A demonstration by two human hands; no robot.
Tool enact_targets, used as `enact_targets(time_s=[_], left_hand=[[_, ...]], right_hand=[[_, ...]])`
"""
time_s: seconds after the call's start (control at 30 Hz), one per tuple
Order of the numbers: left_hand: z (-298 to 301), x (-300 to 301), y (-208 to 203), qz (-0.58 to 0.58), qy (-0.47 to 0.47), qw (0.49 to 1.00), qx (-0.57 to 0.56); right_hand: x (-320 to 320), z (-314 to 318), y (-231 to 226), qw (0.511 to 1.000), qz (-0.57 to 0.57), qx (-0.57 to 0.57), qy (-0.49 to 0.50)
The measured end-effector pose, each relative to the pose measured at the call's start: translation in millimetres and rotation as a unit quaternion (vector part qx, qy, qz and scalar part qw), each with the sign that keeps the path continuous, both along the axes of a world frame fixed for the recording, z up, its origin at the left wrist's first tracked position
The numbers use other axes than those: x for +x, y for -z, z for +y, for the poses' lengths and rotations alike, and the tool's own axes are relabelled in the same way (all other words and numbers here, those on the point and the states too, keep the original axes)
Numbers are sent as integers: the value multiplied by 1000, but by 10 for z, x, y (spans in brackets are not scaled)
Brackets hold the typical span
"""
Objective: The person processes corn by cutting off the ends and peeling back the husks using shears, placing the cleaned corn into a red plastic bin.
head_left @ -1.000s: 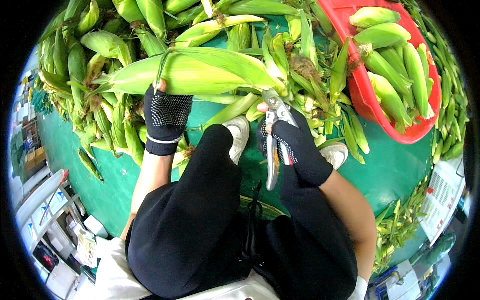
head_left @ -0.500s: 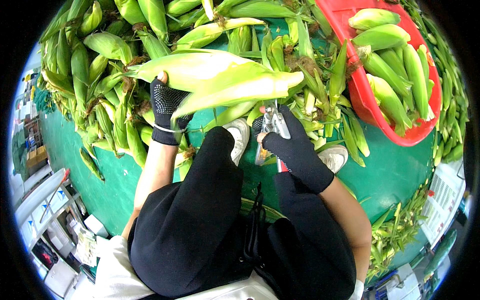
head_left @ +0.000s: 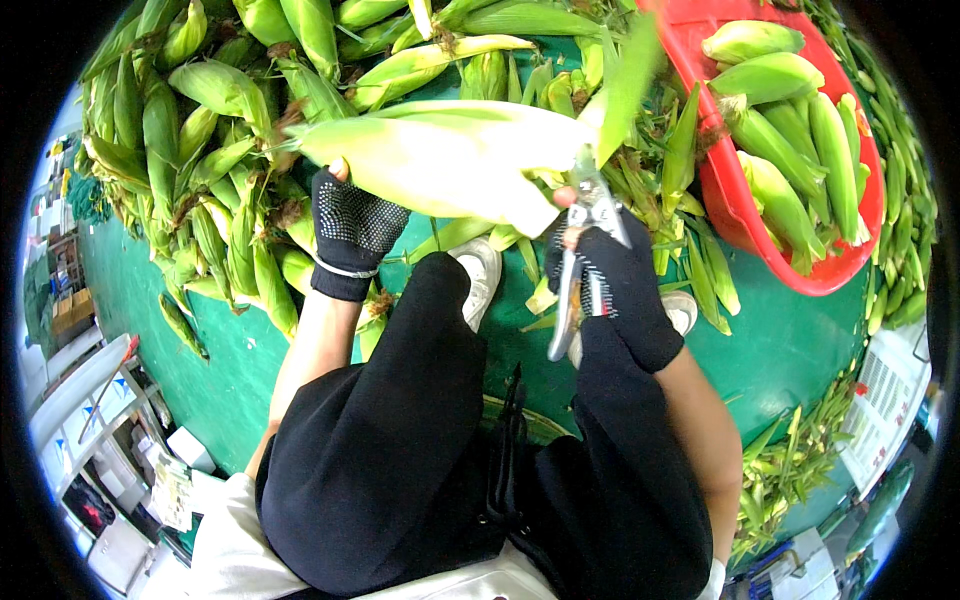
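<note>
My left hand point(head_left: 352, 225), in a black fingerless glove with white grip dots, is closed on an ear of corn point(head_left: 450, 155). The ear is still wrapped in pale green husk and lies sideways above my knees, its silk end toward the left. My right hand point(head_left: 622, 275), gloved the same way, grips pruning shears point(head_left: 592, 215). Their metal head points up beside the ear's stem end, and the handles hang below my fingers. A long green husk leaf point(head_left: 632, 85) stands up blurred just past the stem end; whether it is attached I cannot tell.
A heap of unshucked corn point(head_left: 215, 90) spreads across the far left. At the far right stands a red plastic tub point(head_left: 705, 150) with several ears in it. Loose husks point(head_left: 705, 275) lie on the green floor point(head_left: 230, 370) near my shoes, and trimmings point(head_left: 790, 470) are piled at lower right.
The shears have turned and risen to the right, now head up beside the stem end. The corn has shifted slightly right, and a husk leaf has swung up at its right end.
</note>
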State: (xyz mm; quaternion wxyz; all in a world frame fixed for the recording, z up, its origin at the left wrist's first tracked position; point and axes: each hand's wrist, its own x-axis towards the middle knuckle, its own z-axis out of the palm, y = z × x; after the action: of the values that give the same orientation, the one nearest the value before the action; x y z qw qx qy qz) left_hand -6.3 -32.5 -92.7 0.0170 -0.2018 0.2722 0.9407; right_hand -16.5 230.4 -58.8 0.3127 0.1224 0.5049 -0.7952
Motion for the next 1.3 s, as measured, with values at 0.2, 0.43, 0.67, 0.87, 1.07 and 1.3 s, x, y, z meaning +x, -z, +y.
enact_targets(time_s=[0.2,0.43,0.67,0.87,1.07,1.3], left_hand=[[-387,-256,292,112,-6,980,164],[-172,-200,5,-24,49,904,-424],[243,-227,-449,122,391,753,-514],[127,-390,-314,104,547,690,-463],[-92,-292,-64,163,455,667,-566],[66,-364,277,380,162,514,-752]], right_hand=[[-47,84,20,971,-124,-161,125],[170,-66,-7,900,232,249,-272],[-35,-75,-137,793,385,379,-280],[139,-39,-66,833,407,311,-207],[24,1,-223,899,291,284,-162],[85,-159,-110,796,363,427,-231]])
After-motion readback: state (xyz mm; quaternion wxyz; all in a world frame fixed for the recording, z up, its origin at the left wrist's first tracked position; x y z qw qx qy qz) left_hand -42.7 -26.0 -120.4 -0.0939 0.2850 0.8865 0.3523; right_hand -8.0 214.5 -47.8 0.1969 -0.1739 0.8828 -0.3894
